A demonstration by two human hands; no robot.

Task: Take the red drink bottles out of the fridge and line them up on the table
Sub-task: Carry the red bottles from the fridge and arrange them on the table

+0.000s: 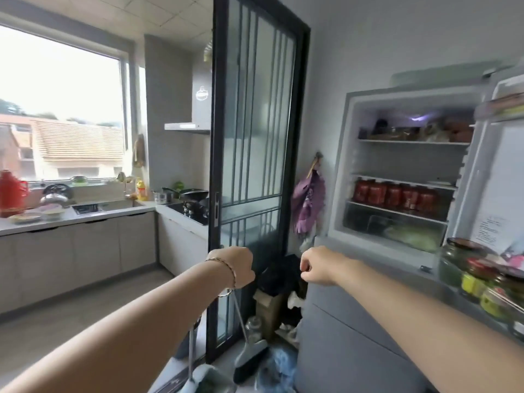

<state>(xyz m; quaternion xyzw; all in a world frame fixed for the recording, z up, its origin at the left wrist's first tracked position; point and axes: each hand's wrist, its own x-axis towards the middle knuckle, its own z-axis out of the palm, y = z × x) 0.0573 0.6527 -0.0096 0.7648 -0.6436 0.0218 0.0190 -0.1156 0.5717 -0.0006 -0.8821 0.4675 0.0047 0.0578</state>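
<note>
Both arms are stretched forward into the middle of the frame. The left hand [236, 266], with a bracelet [226, 266] at its wrist, is seen from the back; its fingers are hidden behind it, so it cannot be told whether they are apart or closed. The right hand [316, 265] is held just to the right of it, apart from it, with its fingers curled in and nothing seen in them. Neither hand touches the fridge [341, 165].

The fridge is shown open in the right half of the frame. The red bottles [394, 197] are stood upright in a close row on a shelf [397, 213] in its lower part, above a clear drawer [368, 225] with something green in it. Food is piled on the top shelf, too blurred to be told. The fridge door [499, 180] is swung out to the right edge, with jars [482, 282] in its lower rack.

A dark-framed glass door [255, 137] is set in the centre of the frame. A purple cloth [309, 199] is hung between it and the fridge, and a broom [251, 355] is leaned at its foot, at bottom centre. At the left, a counter [85, 219] is seen under a window [62, 109], with a red flask [11, 194] on it at the left edge.
</note>
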